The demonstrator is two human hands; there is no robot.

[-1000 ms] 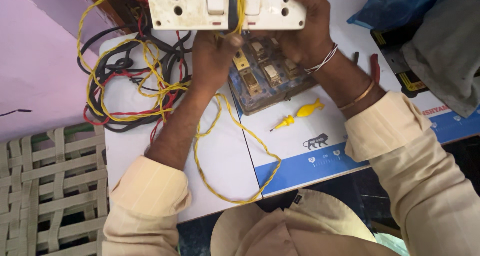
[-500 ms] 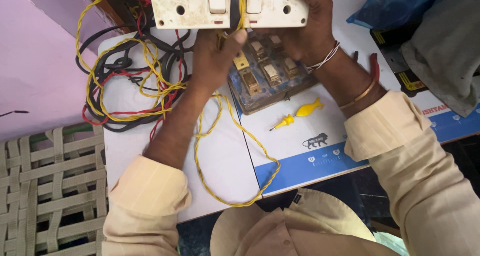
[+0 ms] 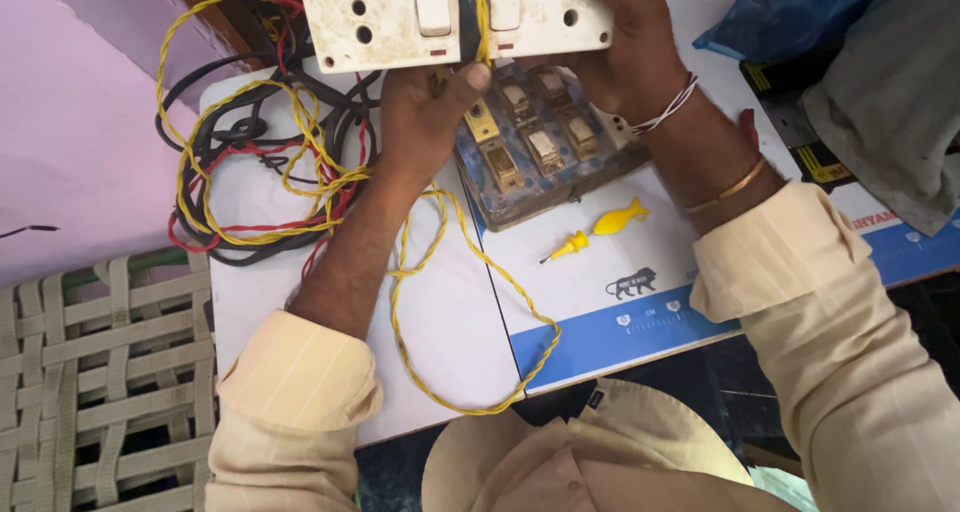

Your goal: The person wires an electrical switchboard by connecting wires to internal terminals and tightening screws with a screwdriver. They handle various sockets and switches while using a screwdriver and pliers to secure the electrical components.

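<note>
The person is holding up a white plastic switch-and-socket faceplate with round pin holes and rocker switches (image 3: 455,14), gripping it from both sides. The left hand (image 3: 425,112) is curling around the plate's lower edge, its thumb pressing up against the front beside a twisted yellow wire (image 3: 481,17) that is running down the middle of the plate; the fingers are folded behind and I cannot see them. The right hand (image 3: 625,47) is closing around the plate's right end, fingers wrapped over the back, with a white thread band and a thin gold bangle on the wrist. Just below both hands, a worn blue-grey switch box with brass terminal blocks inside (image 3: 540,152) is lying open on the white tabletop (image 3: 440,322). The yellow wire is trailing down from under the left hand and looping across the table toward the person's lap. To the left of the left hand, a tangle of yellow, red and black cables (image 3: 255,172) is lying in a heap. Below the right wrist, a small yellow-handled screwdriver (image 3: 595,230) is resting on the table, apart from both hands. Cream shirt cuffs are covering both forearms.
</note>
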